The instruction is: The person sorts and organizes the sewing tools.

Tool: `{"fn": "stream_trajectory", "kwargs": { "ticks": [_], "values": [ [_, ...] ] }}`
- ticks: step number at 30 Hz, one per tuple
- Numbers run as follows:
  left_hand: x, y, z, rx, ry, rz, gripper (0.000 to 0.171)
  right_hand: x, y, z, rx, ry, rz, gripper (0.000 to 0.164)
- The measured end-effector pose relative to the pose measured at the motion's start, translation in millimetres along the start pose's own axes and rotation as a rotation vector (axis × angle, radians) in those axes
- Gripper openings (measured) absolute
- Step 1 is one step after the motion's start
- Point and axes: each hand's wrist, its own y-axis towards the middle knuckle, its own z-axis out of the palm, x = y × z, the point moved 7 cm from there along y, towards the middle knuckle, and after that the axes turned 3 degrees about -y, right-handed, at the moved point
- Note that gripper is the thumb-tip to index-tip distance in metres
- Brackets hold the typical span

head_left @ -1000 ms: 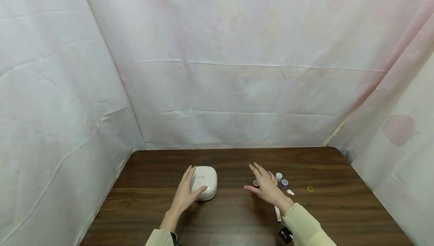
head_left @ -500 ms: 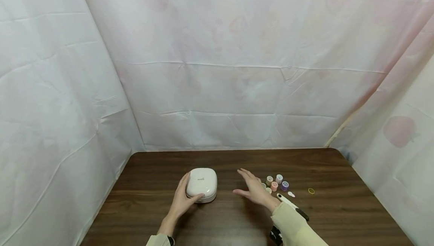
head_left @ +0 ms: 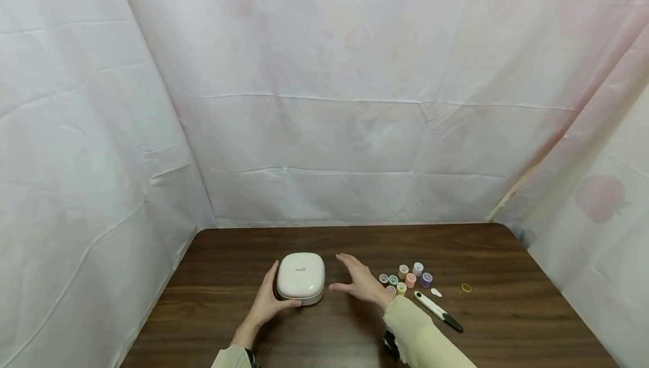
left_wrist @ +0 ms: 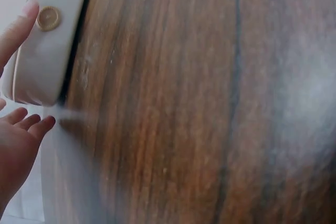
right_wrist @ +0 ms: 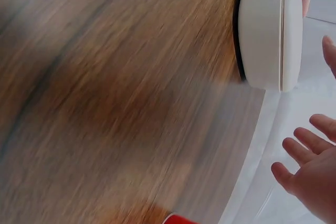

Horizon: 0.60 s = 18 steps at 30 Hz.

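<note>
A glossy white rounded-square box (head_left: 301, 275) with its lid down sits left of the middle of the table. A round tan button (left_wrist: 48, 18) marks its front side. My left hand (head_left: 265, 299) curves loosely along the box's left side. Its thumb lies across the front near the button, while the other fingers show spread apart from the wall in the left wrist view. To the right of the box, my right hand (head_left: 359, 282) is held in the air, fingers extended and thumb apart. A gap separates it from the box, and nothing is in it.
Several small coloured spools (head_left: 410, 280) cluster right of my right hand. Near them lie a slim white tool with a black end (head_left: 438, 311), a small white piece (head_left: 436, 292) and a yellow ring (head_left: 466, 287). White cloth (head_left: 324, 131) hangs behind the dark wooden table (head_left: 228, 266).
My right hand has moved left from over the spools toward the box, uncovering spools and the slim tool. My left thumb has slid from the lid's top down to the front.
</note>
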Motion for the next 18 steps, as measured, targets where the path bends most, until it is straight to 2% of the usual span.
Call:
{"fn": "stream_trajectory", "kwargs": {
  "ticks": [5, 13, 18],
  "values": [
    [6.7, 3.8, 0.8, 0.04, -0.049, -0.014, 0.121, 7, 14, 10, 0.021, 0.017, -0.024, 0.078],
    [13.5, 8.8, 5.4, 0.148, -0.186, -0.033, 0.117, 16, 28, 23, 0.081, 0.054, 0.005, 0.083],
    [15.5, 10.3, 5.9, 0.163, -0.224, -0.022, 0.115, 25, 38, 30, 0.084, 0.045, -0.004, 0.086]
  ]
}}
